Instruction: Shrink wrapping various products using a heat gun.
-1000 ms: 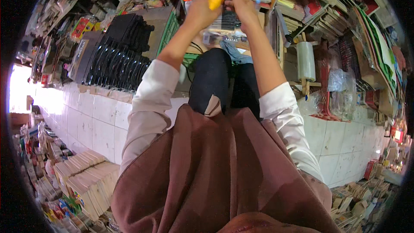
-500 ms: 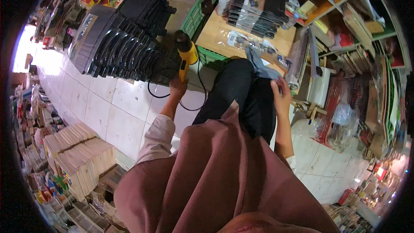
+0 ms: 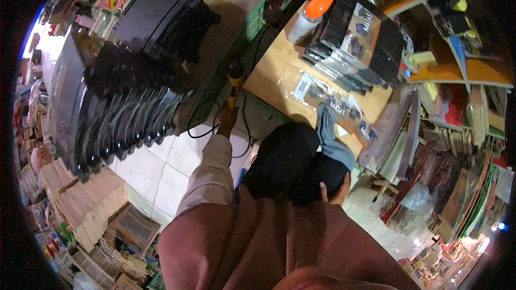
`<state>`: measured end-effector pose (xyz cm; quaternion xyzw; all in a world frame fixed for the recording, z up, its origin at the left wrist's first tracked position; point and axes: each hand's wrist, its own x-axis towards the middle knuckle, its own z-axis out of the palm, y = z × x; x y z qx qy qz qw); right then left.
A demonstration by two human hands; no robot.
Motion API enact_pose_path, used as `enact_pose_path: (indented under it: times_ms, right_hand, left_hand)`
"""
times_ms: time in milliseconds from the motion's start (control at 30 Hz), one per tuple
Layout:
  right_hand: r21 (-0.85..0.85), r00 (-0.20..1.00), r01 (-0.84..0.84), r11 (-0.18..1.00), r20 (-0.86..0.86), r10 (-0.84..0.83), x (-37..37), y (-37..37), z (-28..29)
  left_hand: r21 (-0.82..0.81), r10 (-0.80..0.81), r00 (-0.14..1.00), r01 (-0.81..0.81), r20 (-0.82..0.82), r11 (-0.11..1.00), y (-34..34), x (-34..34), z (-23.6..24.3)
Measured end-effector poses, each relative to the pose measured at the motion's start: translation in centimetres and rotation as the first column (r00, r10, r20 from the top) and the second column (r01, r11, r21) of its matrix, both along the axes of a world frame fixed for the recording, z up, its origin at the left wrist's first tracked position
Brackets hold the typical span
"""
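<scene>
My left hand (image 3: pixel 227 120) is wrapped round the yellow handle of a heat gun (image 3: pixel 235 88). Its dark nozzle points away from me, in the gap between the stack-laden surface and the wooden tabletop. A black cord loops beside it. My right hand (image 3: pixel 337 192) rests against my dark-clad right knee with its fingers apart and nothing in them. Just beyond that knee, a grey cloth (image 3: pixel 334 139) hangs over the edge of the wooden tabletop (image 3: pixel 271 75). Flat clear plastic packaging (image 3: pixel 312 90) with printed cards lies on the wood.
Stacks of glossy plastic-wrapped black items (image 3: pixel 129 123) and black flat pieces (image 3: pixel 156 16) stand at left. More wrapped packs (image 3: pixel 355 37) sit on the wooden top beside an orange-capped bottle (image 3: pixel 306 24). Shelves (image 3: pixel 446 72) line the right; bundled paper blocks (image 3: pixel 88 198) sit lower left.
My view has dipped closer to the tables. The left hand has lowered the heat gun toward the gap between them. My right hand has come back from beside the cloth onto my knee.
</scene>
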<state>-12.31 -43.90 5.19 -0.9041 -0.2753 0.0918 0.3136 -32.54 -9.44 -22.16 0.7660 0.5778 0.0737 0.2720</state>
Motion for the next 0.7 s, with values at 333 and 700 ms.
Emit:
enact_pose_path:
  times_ms: [333,700]
  right_hand:
    - [-0.042,0.993,-0.005,0.999,-0.117,0.0,4.0,1.6,-5.2]
    - [-0.086,0.988,0.022,0.996,-0.15,-0.035,5.2,1.9,-6.7]
  left_hand:
    - [-0.19,0.1,0.968,-0.146,-0.23,0.971,5.1,2.0,-14.1]
    - [-0.226,-0.096,0.963,0.038,-0.252,0.973,6.4,4.7,-11.1]
